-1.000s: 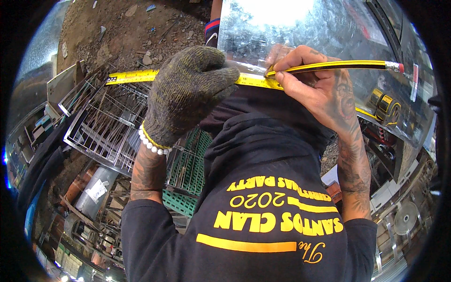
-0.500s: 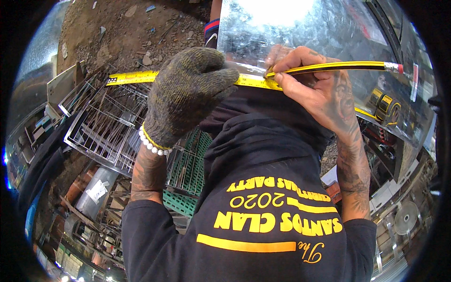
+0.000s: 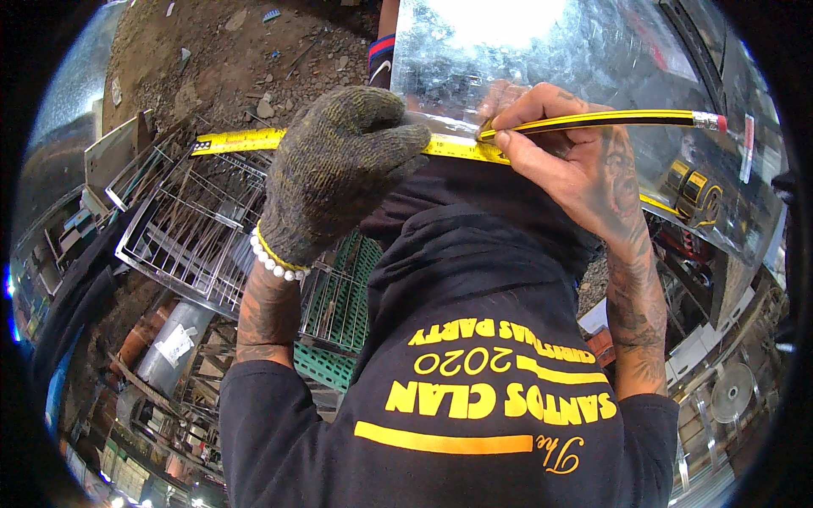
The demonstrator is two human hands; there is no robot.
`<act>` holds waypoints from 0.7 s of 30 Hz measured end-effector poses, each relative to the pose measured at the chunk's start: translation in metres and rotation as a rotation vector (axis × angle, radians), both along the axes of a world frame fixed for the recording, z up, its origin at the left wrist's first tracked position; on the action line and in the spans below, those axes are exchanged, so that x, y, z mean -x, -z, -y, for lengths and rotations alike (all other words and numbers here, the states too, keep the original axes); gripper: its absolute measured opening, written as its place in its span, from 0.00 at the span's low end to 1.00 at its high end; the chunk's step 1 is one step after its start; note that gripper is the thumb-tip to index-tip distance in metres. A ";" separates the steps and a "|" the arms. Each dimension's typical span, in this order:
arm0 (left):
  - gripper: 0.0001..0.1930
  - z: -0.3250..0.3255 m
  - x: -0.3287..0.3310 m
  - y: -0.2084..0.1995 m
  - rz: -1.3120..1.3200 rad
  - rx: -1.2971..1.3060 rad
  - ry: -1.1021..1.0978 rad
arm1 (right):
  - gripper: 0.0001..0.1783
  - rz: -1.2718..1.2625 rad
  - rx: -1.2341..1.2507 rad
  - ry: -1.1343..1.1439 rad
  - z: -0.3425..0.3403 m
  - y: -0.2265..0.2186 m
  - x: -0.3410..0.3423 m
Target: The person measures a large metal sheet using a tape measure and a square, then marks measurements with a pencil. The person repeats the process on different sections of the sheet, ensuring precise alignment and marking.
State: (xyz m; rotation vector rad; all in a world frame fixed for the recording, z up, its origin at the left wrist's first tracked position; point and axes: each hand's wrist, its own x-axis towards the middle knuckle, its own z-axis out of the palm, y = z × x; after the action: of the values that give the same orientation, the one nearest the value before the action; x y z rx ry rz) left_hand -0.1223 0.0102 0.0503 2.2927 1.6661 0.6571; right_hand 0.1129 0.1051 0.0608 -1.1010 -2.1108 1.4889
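My left hand (image 3: 339, 165), in a dark knitted glove, is closed around the yellow tape measure blade (image 3: 241, 141) near the left edge of a shiny metal sheet (image 3: 474, 59). The blade's end sticks out to the left past the sheet. Between the bare fingers of my right hand (image 3: 559, 144) is a yellow and black pencil (image 3: 627, 120) with a pink eraser. Its tip touches down at the blade beside the sheet's near edge. The tape measure's case (image 3: 694, 193) rests on the sheet at the right, partly in reflection.
Wire racks (image 3: 203, 229) and a green perforated crate (image 3: 326, 364) stand below to the left. A metal cylinder (image 3: 174, 343) lies beyond the rack. Dirt ground with stones (image 3: 229, 68) shows at the far left. Assorted metal parts fill the lower right.
Almost nothing differs. Both hands, the tape blade and the pencil hold practically the same places.
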 end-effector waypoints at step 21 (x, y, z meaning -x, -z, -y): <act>0.17 0.000 0.003 -0.003 0.030 0.049 0.004 | 0.20 0.075 -0.726 -0.140 0.028 0.014 -0.025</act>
State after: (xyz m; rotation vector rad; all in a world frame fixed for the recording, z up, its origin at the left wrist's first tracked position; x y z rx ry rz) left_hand -0.1257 0.0103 0.0537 2.2408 1.6455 0.6385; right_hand 0.1380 0.0767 0.0467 -0.7433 -2.5011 0.6100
